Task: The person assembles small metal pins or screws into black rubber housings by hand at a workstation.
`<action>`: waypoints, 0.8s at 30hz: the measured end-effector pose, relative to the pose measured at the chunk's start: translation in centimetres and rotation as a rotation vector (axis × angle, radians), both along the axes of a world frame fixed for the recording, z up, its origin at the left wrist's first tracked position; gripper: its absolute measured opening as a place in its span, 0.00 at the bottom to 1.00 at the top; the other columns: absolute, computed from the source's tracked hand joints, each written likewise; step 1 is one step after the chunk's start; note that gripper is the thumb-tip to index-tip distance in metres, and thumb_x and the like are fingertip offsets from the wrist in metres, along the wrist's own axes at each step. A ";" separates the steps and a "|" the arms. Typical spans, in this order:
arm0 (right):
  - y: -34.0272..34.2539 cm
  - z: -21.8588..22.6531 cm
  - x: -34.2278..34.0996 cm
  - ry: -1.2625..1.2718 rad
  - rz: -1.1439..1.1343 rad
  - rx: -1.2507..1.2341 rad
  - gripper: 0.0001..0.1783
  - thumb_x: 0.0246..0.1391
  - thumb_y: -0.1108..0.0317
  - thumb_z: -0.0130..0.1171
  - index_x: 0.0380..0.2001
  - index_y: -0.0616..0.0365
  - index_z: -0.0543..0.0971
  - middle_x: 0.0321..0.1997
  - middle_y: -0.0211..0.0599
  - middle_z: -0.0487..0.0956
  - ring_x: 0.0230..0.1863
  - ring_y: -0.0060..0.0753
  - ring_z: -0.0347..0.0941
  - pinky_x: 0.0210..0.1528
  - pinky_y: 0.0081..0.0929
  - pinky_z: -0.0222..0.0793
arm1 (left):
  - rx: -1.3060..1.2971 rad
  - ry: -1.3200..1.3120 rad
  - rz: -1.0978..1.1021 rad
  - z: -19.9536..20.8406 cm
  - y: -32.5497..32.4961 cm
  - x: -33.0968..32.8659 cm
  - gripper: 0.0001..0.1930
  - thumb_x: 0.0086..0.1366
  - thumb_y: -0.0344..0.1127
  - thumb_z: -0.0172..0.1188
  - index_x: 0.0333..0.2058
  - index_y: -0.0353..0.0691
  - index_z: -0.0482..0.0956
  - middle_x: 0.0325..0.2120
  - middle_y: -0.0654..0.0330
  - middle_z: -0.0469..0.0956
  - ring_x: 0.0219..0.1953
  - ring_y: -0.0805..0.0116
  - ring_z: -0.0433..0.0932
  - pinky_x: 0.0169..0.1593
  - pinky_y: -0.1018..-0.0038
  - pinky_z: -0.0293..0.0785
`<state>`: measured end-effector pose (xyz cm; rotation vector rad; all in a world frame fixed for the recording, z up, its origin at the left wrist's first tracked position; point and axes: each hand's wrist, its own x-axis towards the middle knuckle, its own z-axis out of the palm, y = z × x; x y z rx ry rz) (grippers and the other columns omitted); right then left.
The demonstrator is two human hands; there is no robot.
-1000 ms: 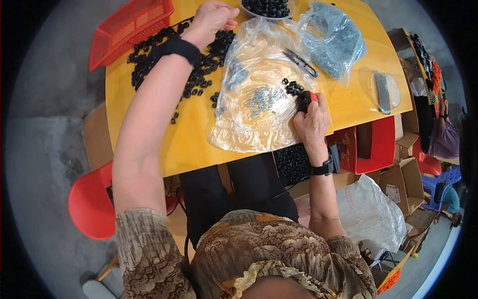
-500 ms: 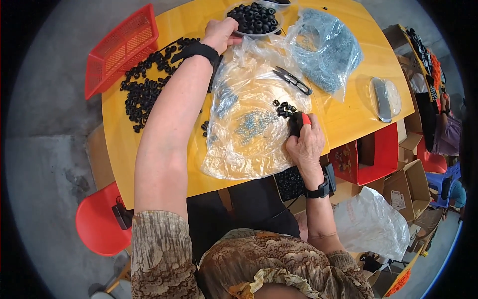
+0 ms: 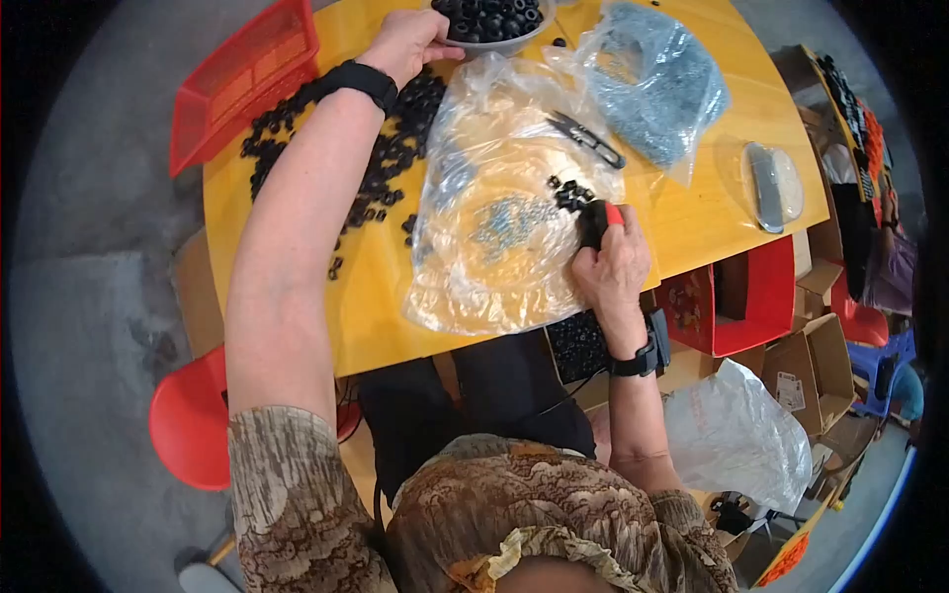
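At the far edge of the table, my left hand [image 3: 403, 44] grips the left rim of a clear plastic bowl [image 3: 502, 45] full of black ring-shaped parts [image 3: 491, 18]. My right hand [image 3: 615, 265] is closed round a small black and red tool [image 3: 596, 223], whose kind I cannot make out. Just beyond it, several small black pieces [image 3: 571, 193] lie on a clear plastic bag [image 3: 484, 287]. Tiny silvery-blue pieces [image 3: 509, 225] are spread over the bag's middle. Black thread snips [image 3: 588, 141] rest on its far right part.
Loose black parts [image 3: 390, 163] cover the table's left side by a red plastic basket [image 3: 242, 84]. A bag of blue-grey pieces [image 3: 662, 89] lies far right, with a clear-and-grey case [image 3: 771, 188] nearer. Below stand a red box [image 3: 766, 306] and a cardboard box [image 3: 816, 371].
My left hand and the bowl have shifted left, baring more of the loose black parts. My right hand keeps its place by the small black pieces. The whole view has tilted slightly.
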<state>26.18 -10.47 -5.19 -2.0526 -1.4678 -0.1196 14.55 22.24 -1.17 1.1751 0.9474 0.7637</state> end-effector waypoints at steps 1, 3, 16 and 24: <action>0.1 0.0 0.0 -0.005 -0.008 0.003 0.19 0.25 0.77 0.50 0.30 0.68 0.72 0.35 0.47 0.70 0.32 0.51 0.68 0.33 0.39 0.66 | 0.015 -0.015 -0.036 0.2 0.5 -1.3 0.04 0.50 0.19 0.49 0.27 0.27 0.70 0.26 0.53 0.72 0.28 0.58 0.76 0.36 0.64 0.80; 0.2 -0.1 -0.1 -0.014 -0.003 0.012 0.19 0.25 0.77 0.49 0.30 0.68 0.72 0.35 0.47 0.70 0.32 0.52 0.69 0.32 0.39 0.67 | 0.053 -0.015 -0.097 0.4 0.8 -4.5 0.03 0.53 0.21 0.50 0.27 0.28 0.72 0.26 0.56 0.74 0.29 0.60 0.77 0.39 0.63 0.79; -0.1 -0.5 0.3 -0.079 -0.003 0.087 0.08 0.29 0.76 0.50 0.21 0.65 0.69 0.30 0.48 0.68 0.30 0.53 0.67 0.30 0.42 0.64 | -0.071 0.105 0.000 7.2 -15.8 -23.3 0.20 0.51 0.21 0.44 0.45 0.32 0.69 0.36 0.59 0.74 0.35 0.70 0.76 0.41 0.70 0.76; 0.0 -1.1 0.6 -0.128 0.017 0.103 0.08 0.30 0.75 0.51 0.20 0.64 0.68 0.30 0.49 0.69 0.31 0.54 0.68 0.31 0.41 0.65 | -0.178 0.169 0.213 4.5 -25.2 -32.5 0.21 0.52 0.21 0.44 0.47 0.35 0.67 0.36 0.58 0.76 0.35 0.69 0.77 0.38 0.72 0.77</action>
